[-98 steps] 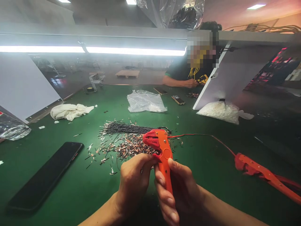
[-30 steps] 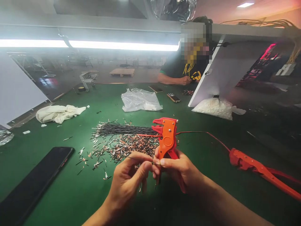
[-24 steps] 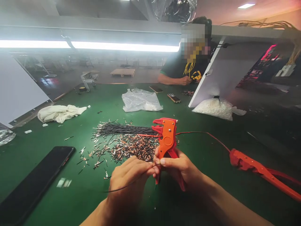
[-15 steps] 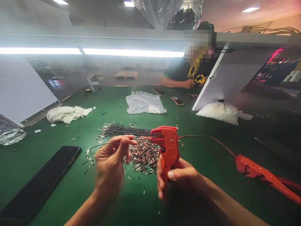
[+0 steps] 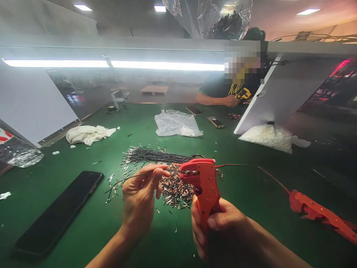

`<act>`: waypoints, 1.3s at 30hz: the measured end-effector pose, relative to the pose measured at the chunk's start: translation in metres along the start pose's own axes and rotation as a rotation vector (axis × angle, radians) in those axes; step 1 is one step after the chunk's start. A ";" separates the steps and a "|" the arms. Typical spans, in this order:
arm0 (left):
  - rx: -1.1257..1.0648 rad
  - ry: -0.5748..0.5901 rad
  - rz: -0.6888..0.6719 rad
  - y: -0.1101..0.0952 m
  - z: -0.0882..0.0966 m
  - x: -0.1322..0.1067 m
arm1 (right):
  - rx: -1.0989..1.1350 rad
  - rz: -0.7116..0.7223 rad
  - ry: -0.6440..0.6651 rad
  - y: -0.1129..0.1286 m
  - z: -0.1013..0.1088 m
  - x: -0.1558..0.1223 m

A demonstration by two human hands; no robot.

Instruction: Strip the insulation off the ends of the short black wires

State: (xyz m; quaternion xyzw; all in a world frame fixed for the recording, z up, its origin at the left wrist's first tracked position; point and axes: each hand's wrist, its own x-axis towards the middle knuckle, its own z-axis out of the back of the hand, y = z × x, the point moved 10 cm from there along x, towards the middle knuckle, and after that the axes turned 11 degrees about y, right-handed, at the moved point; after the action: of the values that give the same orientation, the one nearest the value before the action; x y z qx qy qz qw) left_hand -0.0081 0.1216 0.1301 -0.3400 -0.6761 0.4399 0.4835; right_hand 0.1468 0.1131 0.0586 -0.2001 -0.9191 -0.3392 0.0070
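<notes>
Between thumb and fingers, my left hand [image 5: 142,197] pinches a thin black wire [image 5: 125,179], whose free end trails to the left. The wire's other end reaches into the jaws of a red wire stripper [image 5: 205,182]. My right hand [image 5: 220,223] is wrapped round the stripper's handles, which stand upright. Behind my hands lies a bundle of black wires [image 5: 150,154] with bared tips. A heap of short cut insulation and copper-coloured bits [image 5: 177,188] spreads below it, partly hidden by my left hand and the tool.
A second red wire stripper [image 5: 320,214] lies at right. A black phone [image 5: 61,212] rests at left. Beyond are a white cloth [image 5: 89,134], a clear plastic bag [image 5: 178,123], smaller phones [image 5: 215,122] and a filled white bag [image 5: 269,137]. Across the green table [image 5: 134,123] sits another person [image 5: 214,91].
The stripper's handles are squeezed closer together, and its jaws have closed more around the wire end. The whole view has shifted slightly, so things appear farther right.
</notes>
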 end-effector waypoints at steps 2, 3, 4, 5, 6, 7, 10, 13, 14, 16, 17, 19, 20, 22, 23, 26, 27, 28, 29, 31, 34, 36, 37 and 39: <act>0.005 0.000 -0.001 0.000 0.001 0.001 | 0.015 0.011 -0.012 -0.001 0.000 0.000; 0.008 0.002 0.000 0.000 0.001 0.001 | 0.019 0.014 -0.013 0.000 -0.001 0.000; 0.010 0.005 0.005 0.000 0.001 0.001 | 0.018 0.015 -0.010 0.000 -0.001 0.000; 0.010 0.005 0.009 0.000 0.002 0.001 | 0.012 0.011 -0.003 0.001 -0.001 0.001; 0.008 0.004 0.010 0.000 0.002 0.001 | 0.003 0.004 0.007 0.001 -0.001 0.002; 0.007 0.002 0.011 0.000 0.003 0.001 | -0.004 -0.006 0.024 0.001 -0.002 0.002; 0.016 0.015 0.002 0.000 0.003 0.000 | -0.004 -0.034 0.064 0.002 -0.001 0.003; 0.047 0.051 -0.016 -0.002 -0.002 -0.002 | -0.026 -0.082 0.101 0.000 0.000 0.002; 0.056 0.060 -0.024 -0.002 -0.003 -0.002 | -0.036 -0.095 0.105 -0.001 0.000 0.001; 0.068 0.072 -0.038 -0.003 -0.004 -0.002 | -0.049 -0.111 0.091 -0.003 0.000 0.000; 0.071 0.076 -0.043 -0.004 -0.005 -0.003 | -0.046 -0.101 0.063 -0.002 0.001 -0.001; 0.082 0.083 -0.047 -0.004 -0.007 -0.003 | -0.033 -0.072 0.009 -0.001 0.003 -0.001; 0.093 0.082 -0.044 -0.005 -0.007 -0.003 | -0.026 -0.059 -0.007 0.000 0.003 -0.001; 0.125 0.071 -0.040 -0.006 -0.008 -0.004 | -0.015 -0.049 0.003 0.001 0.001 0.002; 0.145 0.065 -0.042 -0.007 -0.009 -0.005 | -0.017 -0.057 0.022 0.001 -0.001 0.003; 0.174 0.057 -0.062 -0.011 -0.010 -0.007 | -0.033 -0.077 0.052 0.000 -0.001 0.005; 0.170 0.059 -0.069 -0.011 -0.010 -0.007 | -0.052 -0.079 0.046 0.001 0.000 0.005; 0.166 0.064 -0.074 -0.012 -0.010 -0.007 | -0.080 -0.078 0.036 0.001 0.001 0.004; 0.166 0.068 -0.082 -0.013 -0.009 -0.007 | -0.104 -0.076 0.022 0.001 0.002 0.003; 0.188 0.080 -0.104 -0.016 -0.009 -0.007 | -0.123 -0.066 -0.012 0.002 0.003 0.001; 0.213 0.092 -0.135 -0.022 -0.009 -0.008 | -0.099 -0.076 -0.036 -0.001 0.004 -0.002; 0.209 0.099 -0.136 -0.023 -0.010 -0.009 | -0.089 -0.073 -0.037 -0.002 0.004 -0.002; 0.209 0.101 -0.135 -0.024 -0.010 -0.009 | -0.084 -0.065 -0.043 -0.001 0.005 -0.003; 0.212 0.108 -0.132 -0.024 -0.012 -0.010 | -0.078 -0.040 -0.058 0.000 0.008 -0.002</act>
State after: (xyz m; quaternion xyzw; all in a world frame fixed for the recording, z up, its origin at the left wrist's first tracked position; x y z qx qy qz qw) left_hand 0.0052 0.1069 0.1505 -0.2651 -0.6196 0.4572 0.5803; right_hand 0.1498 0.1168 0.0522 -0.1914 -0.9089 -0.3689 -0.0344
